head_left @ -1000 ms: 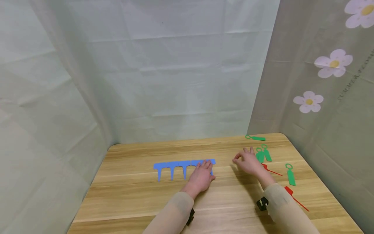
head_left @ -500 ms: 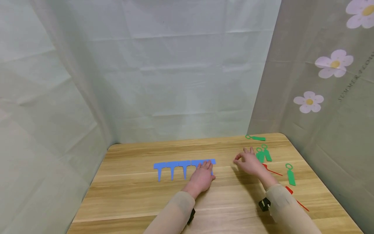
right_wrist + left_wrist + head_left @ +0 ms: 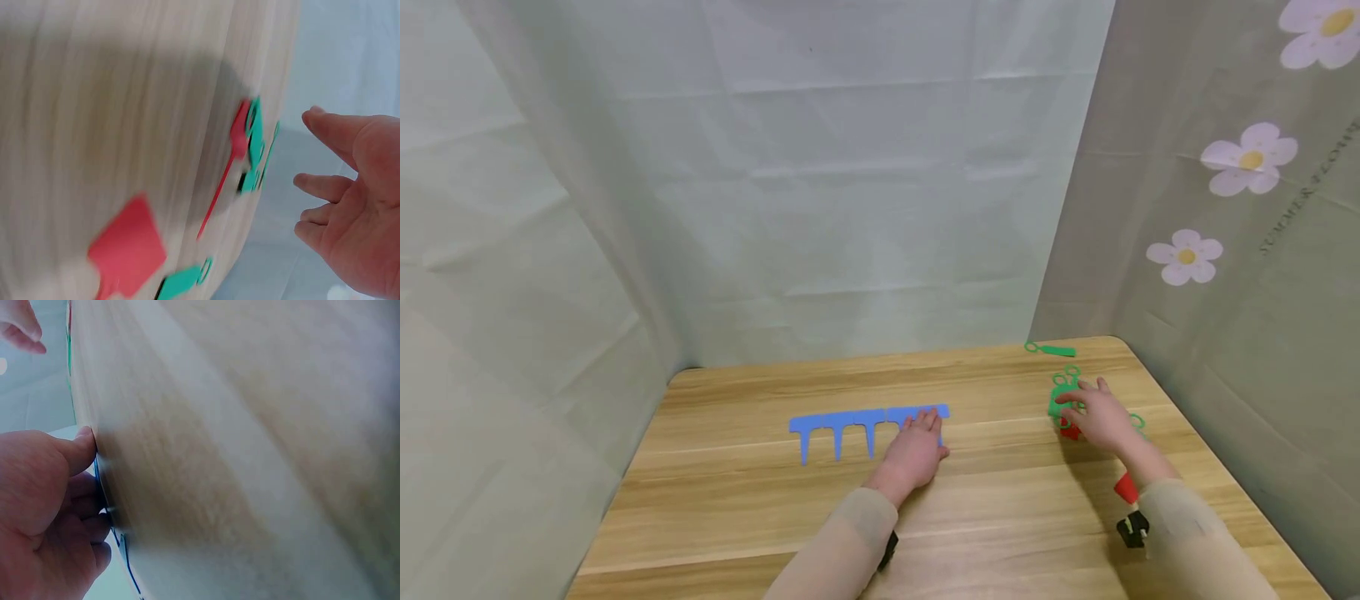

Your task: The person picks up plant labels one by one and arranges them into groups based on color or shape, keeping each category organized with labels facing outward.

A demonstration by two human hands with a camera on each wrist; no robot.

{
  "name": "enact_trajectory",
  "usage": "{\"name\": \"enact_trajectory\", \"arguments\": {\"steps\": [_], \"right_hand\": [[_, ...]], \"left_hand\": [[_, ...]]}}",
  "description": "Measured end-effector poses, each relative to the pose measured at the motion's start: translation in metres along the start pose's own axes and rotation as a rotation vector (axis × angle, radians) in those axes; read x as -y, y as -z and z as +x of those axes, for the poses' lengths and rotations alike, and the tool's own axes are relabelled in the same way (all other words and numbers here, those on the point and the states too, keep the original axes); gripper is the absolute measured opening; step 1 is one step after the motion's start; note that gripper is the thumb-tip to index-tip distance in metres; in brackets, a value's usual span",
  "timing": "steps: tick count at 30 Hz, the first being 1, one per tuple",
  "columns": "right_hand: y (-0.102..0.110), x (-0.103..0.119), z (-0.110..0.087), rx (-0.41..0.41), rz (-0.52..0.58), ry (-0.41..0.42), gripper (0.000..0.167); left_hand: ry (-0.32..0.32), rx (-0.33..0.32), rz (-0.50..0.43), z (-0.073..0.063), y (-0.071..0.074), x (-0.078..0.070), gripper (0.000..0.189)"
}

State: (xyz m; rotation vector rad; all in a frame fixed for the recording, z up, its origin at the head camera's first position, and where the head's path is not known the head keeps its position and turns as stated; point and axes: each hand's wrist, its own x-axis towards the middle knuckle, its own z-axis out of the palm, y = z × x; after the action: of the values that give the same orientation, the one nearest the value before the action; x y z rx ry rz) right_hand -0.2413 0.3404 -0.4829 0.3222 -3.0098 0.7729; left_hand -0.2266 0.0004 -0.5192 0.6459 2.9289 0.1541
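Several blue T-shaped plant labels [image 3: 838, 420] lie side by side in a row on the wooden table, seen in the head view. My left hand [image 3: 913, 454] rests on the row's right end with its fingers extended, partly covering the labels there. To the right, my right hand [image 3: 1103, 418] hovers over a cluster of green ring-topped tags [image 3: 1057, 407], its fingers spread. Nothing shows between those fingers in the right wrist view, where the hand [image 3: 369, 200] is apart from the tags. One green tag [image 3: 255, 147] overlaps a red tag [image 3: 238, 134] with a thin tail.
Another green tag [image 3: 1057, 351] lies near the table's back edge. A second red tag [image 3: 1126, 487] is partly hidden by the right sleeve, and a green ring [image 3: 1138, 422] shows beside the right wrist. Cloth walls [image 3: 865, 217] stand behind and at both sides.
My right hand has moved right, from beside the blue row to above the green cluster, and its fingers have spread. A green ring now shows over the red tag. My left hand stays put.
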Motion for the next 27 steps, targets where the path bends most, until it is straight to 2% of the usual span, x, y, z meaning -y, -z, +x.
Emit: {"name": "enact_trajectory", "arguments": {"steps": [7,14,27], "right_hand": [[0.014,-0.016,-0.011,0.050,-0.037,-0.073,0.032],[0.019,-0.023,-0.016,0.061,-0.051,-0.106,0.039],[0.011,-0.033,-0.006,0.070,-0.080,-0.111,0.041]], "left_hand": [[0.005,0.003,0.006,-0.002,0.002,0.000,0.063],[0.008,0.000,-0.007,-0.002,0.002,0.001,0.063],[-0.003,-0.012,-0.002,-0.001,-0.001,-0.001,0.063]]}}
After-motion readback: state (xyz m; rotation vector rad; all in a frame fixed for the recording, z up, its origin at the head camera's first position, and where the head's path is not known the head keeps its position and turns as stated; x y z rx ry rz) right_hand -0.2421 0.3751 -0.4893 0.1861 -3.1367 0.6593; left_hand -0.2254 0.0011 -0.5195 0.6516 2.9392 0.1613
